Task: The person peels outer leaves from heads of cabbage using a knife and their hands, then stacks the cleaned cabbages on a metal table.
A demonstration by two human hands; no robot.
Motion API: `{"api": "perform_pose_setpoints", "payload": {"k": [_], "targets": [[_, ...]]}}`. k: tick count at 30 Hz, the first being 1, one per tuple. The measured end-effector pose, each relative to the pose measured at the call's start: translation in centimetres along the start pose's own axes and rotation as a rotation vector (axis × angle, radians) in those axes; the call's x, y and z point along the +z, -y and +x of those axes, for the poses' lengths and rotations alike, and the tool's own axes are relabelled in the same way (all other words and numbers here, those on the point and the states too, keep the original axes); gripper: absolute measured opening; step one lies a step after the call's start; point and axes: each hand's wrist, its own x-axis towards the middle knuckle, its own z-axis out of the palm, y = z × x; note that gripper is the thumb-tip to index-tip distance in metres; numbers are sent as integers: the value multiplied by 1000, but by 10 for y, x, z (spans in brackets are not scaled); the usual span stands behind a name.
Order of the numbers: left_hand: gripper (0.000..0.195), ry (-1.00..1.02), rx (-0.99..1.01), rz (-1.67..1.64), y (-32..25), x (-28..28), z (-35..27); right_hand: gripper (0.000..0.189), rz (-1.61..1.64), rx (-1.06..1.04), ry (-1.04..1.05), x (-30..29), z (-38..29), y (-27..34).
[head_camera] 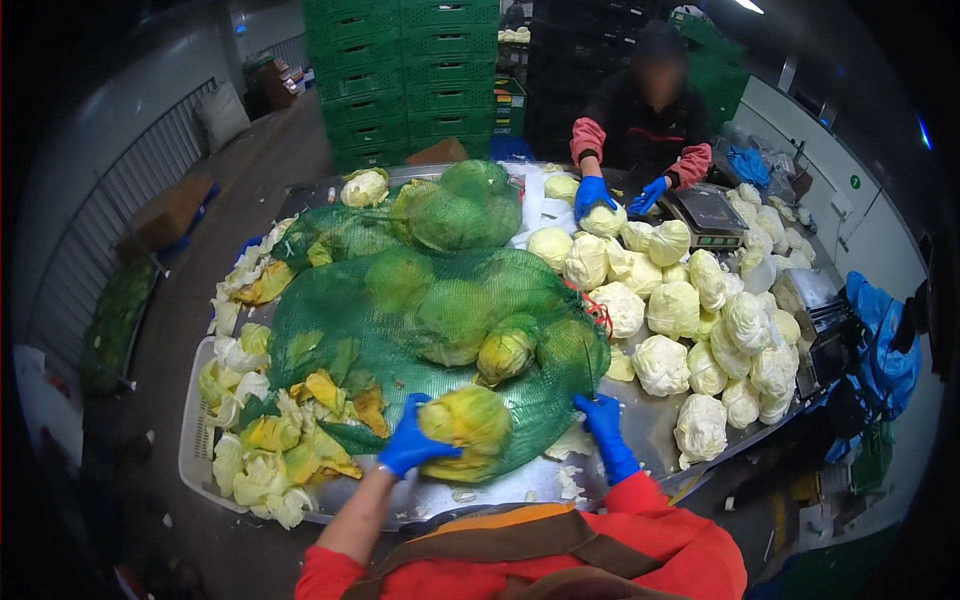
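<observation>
My left hand point(414, 441), in a blue glove, grips the left side of a cabbage with yellowed outer leaves point(466, 427). That cabbage lies low on the metal table, at the near edge of a green mesh sack point(330, 285) holding several cabbages. To the right, my right hand point(606, 433), also gloved in blue, is by the sack's right edge. A thin dark line rises by its fingers; whether the hand holds it or the mesh cannot be told. Another yellowed cabbage point(506, 355) rests just beyond the held one. Red string point(598, 311) lies at the sack's right end.
Trimmed pale cabbages point(673, 309) are heaped at right, near a scale point(709, 214). A white plastic basket point(193, 420) with loose leaves stands at left. Across the metal table point(547, 487), a co-worker's blue-gloved hands point(594, 196) are at a cabbage. Green crates point(405, 67) are stacked behind.
</observation>
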Motion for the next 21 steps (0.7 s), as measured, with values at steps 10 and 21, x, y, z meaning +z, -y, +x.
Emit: {"api": "perform_pose_setpoints", "payload": {"k": [10,21], "targets": [[67,-9,273,724,15,-123,-91,46,-115,-769,404,84,-82,135],[52,-758,170,388,65,-70,-116,25,-165,-497,785,208,-158,90]]}}
